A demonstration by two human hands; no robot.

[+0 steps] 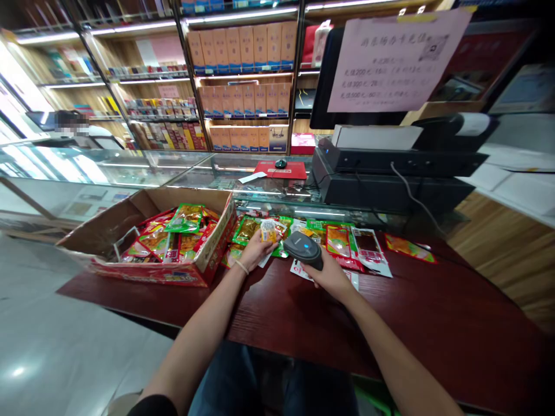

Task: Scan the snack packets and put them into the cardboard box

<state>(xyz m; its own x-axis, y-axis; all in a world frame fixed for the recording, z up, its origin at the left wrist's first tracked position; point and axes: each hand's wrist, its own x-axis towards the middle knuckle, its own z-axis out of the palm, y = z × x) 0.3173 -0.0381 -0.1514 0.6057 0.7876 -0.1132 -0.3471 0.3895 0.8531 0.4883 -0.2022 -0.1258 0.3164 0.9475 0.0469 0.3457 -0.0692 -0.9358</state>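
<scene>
Packet (269, 230), small and yellow with a clear front, is pinched upright at the fingertips of the left hand (255, 249), just above the far part of the table (303, 323). The right hand (332, 276) is wrapped around the grip of a grey scanner (303, 249), whose head sits just beside the packet and tips toward it, a blue light showing on top.

Judging from this, the step in hand is reading the packet's code. It would go best if the left hand turned the printed side squarely to the scanner's window and pulled the film taut, since creased or shiny foil tends to spoil a read. Whether the code faces the scanner cannot be told from here.

More packets (342, 240) lie spread on the table right under and behind both hands. Lifting the held one clear of them, or angling the scanner away from the pile, should stop a wrong code being picked up.

A cardboard box (217, 245) holding more of the same stands to the left. Behind, on a glass counter (182, 167), sits a black till (390, 185).
</scene>
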